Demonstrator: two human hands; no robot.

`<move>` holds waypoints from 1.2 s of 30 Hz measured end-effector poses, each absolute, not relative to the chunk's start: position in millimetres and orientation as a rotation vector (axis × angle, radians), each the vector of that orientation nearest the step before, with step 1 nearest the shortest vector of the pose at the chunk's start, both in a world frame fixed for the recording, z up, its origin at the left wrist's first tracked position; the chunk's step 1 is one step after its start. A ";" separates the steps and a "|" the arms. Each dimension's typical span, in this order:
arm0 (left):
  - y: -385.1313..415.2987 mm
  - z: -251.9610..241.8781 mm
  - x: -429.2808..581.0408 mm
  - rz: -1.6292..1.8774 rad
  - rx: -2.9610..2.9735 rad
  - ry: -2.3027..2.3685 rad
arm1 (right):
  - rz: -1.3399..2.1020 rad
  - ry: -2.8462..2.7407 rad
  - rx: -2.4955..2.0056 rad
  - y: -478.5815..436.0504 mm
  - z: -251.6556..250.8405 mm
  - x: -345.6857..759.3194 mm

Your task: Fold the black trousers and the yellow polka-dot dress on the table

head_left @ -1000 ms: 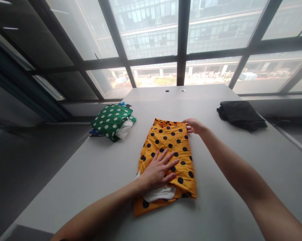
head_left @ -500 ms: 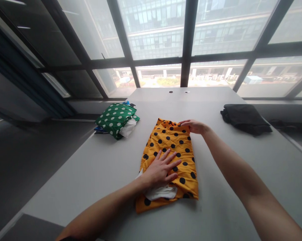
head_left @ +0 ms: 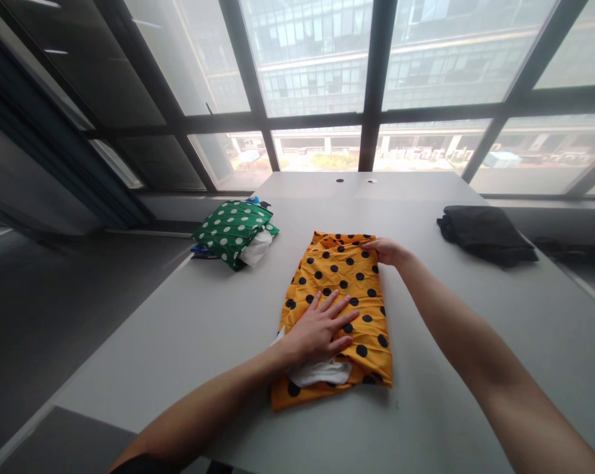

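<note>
A folded orange garment with black polka dots (head_left: 361, 283) lies on the white table (head_left: 203, 336) in front of me. White fabric (head_left: 322, 373) pokes out at its near end. My left hand (head_left: 322, 326) rests flat on the garment's near half with its fingers spread. At the far right corner, my right hand (head_left: 384, 250) pinches the garment's edge; its fingertips are partly tucked out of sight.
A green garment with white dots (head_left: 228, 227) lies in a pile at the table's left edge, with white and blue cloth showing around it. Folded black cloth (head_left: 488, 234) lies at the right edge. Large windows (head_left: 317, 72) stand behind the table.
The far edge of the orange garment now lies straighter and flatter, with its right corner drawn out by my right hand. My left hand stays on the cloth. The view has shifted slightly.
</note>
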State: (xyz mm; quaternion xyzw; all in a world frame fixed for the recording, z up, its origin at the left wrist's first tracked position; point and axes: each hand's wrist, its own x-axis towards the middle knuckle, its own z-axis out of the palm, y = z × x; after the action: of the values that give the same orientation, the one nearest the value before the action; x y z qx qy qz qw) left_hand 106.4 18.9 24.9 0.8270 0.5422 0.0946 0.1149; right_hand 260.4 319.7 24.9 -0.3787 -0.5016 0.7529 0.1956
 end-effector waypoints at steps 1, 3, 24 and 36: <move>19.6 27.7 105.4 0.285 2.420 1.583 | 2.105 -1.394 -1.047 318.4 26.9 259.7; 22.2 33.0 102.4 0.321 2.406 1.604 | 2.095 -1.377 -1.013 315.7 32.1 259.0; 38.2 20.6 85.2 0.634 2.130 1.727 | 1.583 -2.023 -0.472 206.5 114.2 283.7; 11.2 45.7 42.1 1.265 0.679 1.169 | 1.399 -2.268 -0.168 149.6 96.5 311.1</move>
State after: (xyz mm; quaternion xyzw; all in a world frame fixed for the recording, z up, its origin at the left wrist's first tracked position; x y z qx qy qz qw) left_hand 42.1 11.2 45.7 0.2932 0.5044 0.5460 0.6012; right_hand 311.1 149.6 96.5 -0.0612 -0.8259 0.5095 0.2336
